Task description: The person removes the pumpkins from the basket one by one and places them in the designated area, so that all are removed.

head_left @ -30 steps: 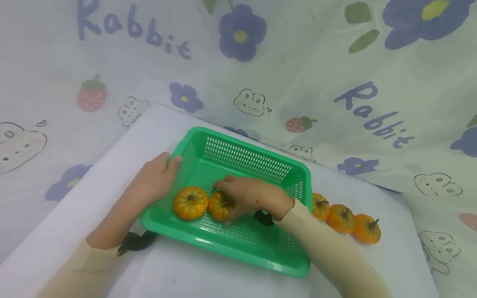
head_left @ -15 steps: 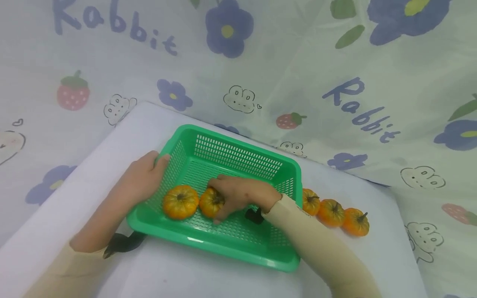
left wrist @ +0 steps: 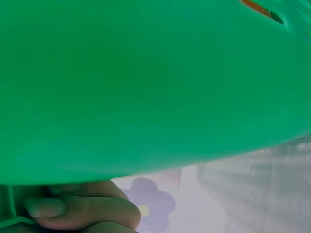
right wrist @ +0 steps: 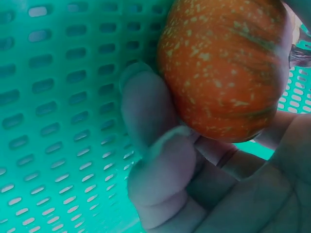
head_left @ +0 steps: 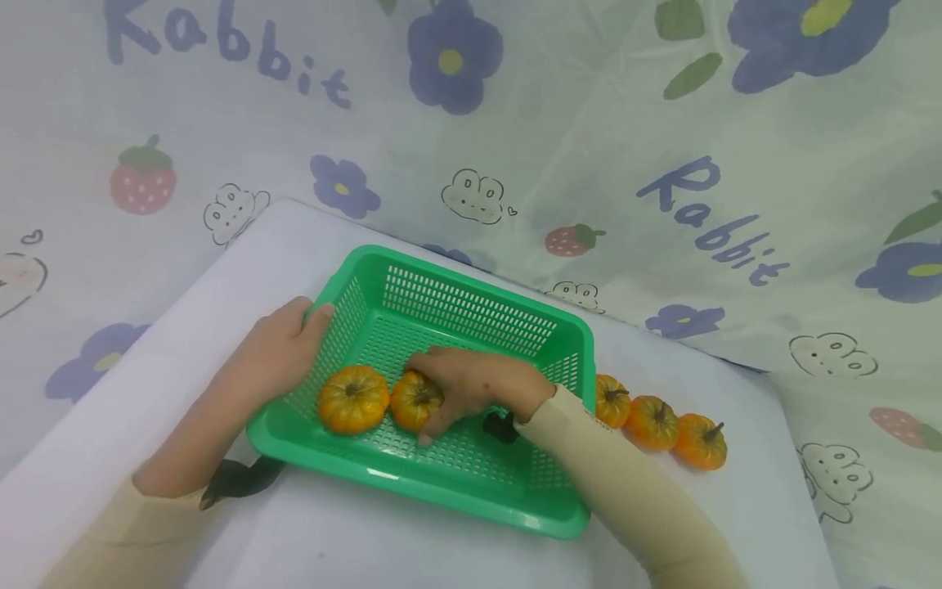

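Note:
A green perforated plastic basket (head_left: 441, 492) stands on the white table. My left hand (head_left: 274, 353) grips its left rim; in the left wrist view the curled fingers (left wrist: 90, 209) show below the green edge. Inside the basket, my right hand (head_left: 477, 383) holds a small orange pumpkin (head_left: 414, 401), its fingers and thumb around the sides. Seen from the right wrist, that speckled pumpkin (right wrist: 223, 68) sits against the fingers close to the slotted basket. A second small pumpkin (head_left: 353, 399) lies just left of the held one, at the basket's left end.
Three more pumpkins, the nearest (head_left: 611, 401), a middle one (head_left: 651, 423) and an outer one (head_left: 702, 442), form a row right of the basket. A printed cloth (head_left: 515, 123) hangs behind the table. Dark straps (head_left: 243, 477) show at the wrists.
The whole head view has shifted, so the scene sits further left than a second ago. Relative to the basket, both hands and the pumpkins look much the same.

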The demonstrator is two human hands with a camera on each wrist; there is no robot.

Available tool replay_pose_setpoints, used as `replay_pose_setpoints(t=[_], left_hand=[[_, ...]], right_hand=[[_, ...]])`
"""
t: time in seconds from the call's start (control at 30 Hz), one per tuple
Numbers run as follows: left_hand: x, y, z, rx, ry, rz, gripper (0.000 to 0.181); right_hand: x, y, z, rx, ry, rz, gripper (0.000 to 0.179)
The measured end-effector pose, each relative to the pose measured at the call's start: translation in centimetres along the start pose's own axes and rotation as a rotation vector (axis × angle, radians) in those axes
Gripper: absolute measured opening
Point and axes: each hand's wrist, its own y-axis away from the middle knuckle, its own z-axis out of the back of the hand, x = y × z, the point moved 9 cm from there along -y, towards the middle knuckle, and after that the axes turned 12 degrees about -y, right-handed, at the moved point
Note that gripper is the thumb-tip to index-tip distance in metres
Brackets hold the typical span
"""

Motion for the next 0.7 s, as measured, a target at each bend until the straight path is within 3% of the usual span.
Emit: replay_pose_setpoints(t=[0.37,0.7], left_hand=[[0.1,0.1,-0.2,0.008,0.017,0.006,0.055],[-0.2,0.2,0.0,0.015,0.034,0.003,0.054]], right_hand=[[-0.3,0.1,-0.1,-0.003,0.019,-0.026,0.089],[-0.5,0.1,1.0,-0.083,0.014,-0.037,0.075]])
